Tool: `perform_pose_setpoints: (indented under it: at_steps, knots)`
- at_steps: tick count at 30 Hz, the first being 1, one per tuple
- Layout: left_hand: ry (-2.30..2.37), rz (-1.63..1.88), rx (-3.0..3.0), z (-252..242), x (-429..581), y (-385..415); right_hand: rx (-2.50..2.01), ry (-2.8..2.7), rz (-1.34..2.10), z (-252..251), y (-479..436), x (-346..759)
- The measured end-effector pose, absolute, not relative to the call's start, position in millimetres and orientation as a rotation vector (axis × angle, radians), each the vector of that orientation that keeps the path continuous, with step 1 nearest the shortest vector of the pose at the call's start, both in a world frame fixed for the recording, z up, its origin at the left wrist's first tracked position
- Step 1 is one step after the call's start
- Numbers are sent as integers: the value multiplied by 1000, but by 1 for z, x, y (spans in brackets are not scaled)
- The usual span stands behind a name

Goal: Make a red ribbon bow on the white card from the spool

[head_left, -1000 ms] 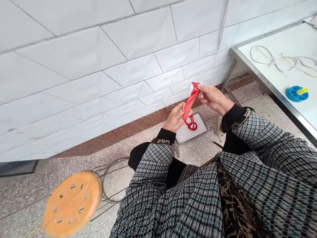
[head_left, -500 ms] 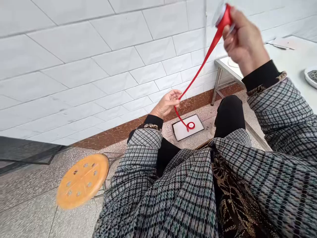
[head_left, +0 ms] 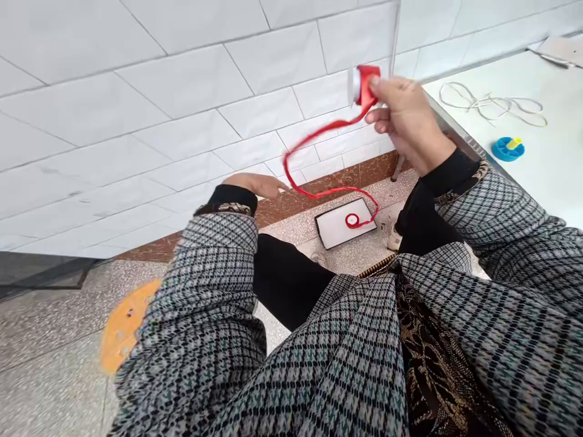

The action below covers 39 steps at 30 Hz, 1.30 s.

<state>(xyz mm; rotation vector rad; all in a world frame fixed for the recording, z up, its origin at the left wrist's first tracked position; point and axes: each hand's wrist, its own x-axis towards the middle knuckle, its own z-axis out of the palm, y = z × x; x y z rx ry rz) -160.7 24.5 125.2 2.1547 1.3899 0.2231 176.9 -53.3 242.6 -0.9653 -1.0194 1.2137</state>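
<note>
My right hand (head_left: 403,118) is raised in front of the wall, its thumb and fingers closed on a spool of red ribbon (head_left: 365,85) with a white end disc. From the spool a loose length of red ribbon (head_left: 314,135) hangs in a wide curve down to a small red ribbon roll (head_left: 352,221). That roll lies on a white panel with a black frame (head_left: 330,233) on the floor. My left hand (head_left: 257,183) is lower and to the left, seen from the side. Its tip is close to the ribbon's bend; most of its fingers are hidden, and contact is unclear.
At right is a white table (head_left: 555,109) with a tangled white cord (head_left: 494,106) and a blue round piece with a yellow peg (head_left: 508,149). An orange stool (head_left: 125,328) stands at left, partly behind my sleeve. A tiled wall (head_left: 182,79) rises ahead.
My right hand has come down and left with the spool. My left hand has moved left, away from where it pinched the ribbon. The ribbon went from taut to a slack curve.
</note>
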Motion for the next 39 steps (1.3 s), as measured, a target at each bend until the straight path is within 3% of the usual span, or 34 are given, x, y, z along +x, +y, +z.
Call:
perform_pose_setpoints:
  at_steps: [3,7,11,20,39]
  knots:
    - [1388,159,2025,97,-143,26,-1022,-1163,1214,217,-44,152]
    - [944,931,1655,90,-85,18,-1089,-1166,1349,185,-24,129]
    - [701,1218,1238,96,-42,12,-1087,-1068,1511,158,-2,115]
    - [787,1190,691,76,-37,6,-1117,-863,1619,121,29,94]
    - [1141,1328,797,45,4,-1,-1075,-204,1824,97,34,112]
